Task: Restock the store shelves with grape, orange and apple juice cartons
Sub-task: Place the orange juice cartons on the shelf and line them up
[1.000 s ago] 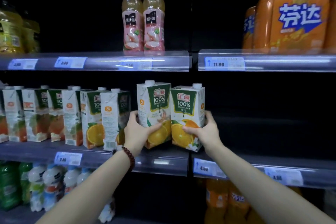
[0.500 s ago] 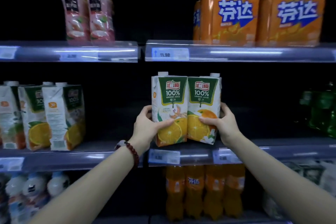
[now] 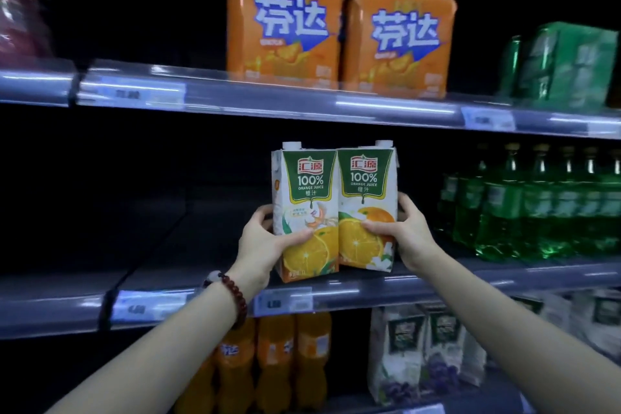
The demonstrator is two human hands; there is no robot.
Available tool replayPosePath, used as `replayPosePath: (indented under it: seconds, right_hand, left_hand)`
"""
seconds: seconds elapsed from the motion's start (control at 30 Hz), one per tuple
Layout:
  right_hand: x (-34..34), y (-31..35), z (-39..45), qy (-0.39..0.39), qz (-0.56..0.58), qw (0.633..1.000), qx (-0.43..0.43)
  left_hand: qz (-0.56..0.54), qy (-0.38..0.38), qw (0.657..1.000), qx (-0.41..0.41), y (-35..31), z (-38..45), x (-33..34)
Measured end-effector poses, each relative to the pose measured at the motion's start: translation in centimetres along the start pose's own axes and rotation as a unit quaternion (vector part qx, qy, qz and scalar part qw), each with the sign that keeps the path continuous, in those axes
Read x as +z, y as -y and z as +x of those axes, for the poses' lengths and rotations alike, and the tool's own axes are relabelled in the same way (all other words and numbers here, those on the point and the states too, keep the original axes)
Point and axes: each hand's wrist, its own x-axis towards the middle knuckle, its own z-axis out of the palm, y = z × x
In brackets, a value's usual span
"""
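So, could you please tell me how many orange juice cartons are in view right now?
2: the left carton in the left hand, the right carton in the right hand, side by side.

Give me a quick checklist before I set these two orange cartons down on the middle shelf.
1. Left hand grips left carton: ok.
2. Right hand grips right carton: ok.
3. Cartons side by side, fronts facing out: ok.
4. Middle shelf bare left of cartons: ok.
5. Clear of green bottles: ok.
6. Cartons already resting on shelf: cannot tell.
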Motion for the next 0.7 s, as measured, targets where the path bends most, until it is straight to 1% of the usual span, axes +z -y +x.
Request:
replayPosePath:
  seconds: [0.23, 0.4, 0.53, 0.7]
  right_hand:
    - [-4.9, 0.9, -0.2, -0.053, -0.01, 0.998, -0.015]
    - [-8.5, 1.5, 1.0, -0.074, -0.028, 0.997, -0.024]
    - [-11.0, 0.7, 2.7, -0.077, -0.019, 0.996, -0.031]
    - [-13.6, -0.9, 5.0, -0.049, 0.007, 0.999, -0.013]
  left_hand:
    - [-0.023, 0.031, 0.999, 0.002, 1.4, 1.3, 5.4]
    - [-0.031, 0.044, 0.999, 0.006, 2.1, 3.0, 8.6]
    - [-0.035, 0.045, 0.998, 0.017, 2.6, 4.1, 11.3]
    - [-0.018, 0.019, 0.999, 0.022, 3.7, 4.8, 13.5]
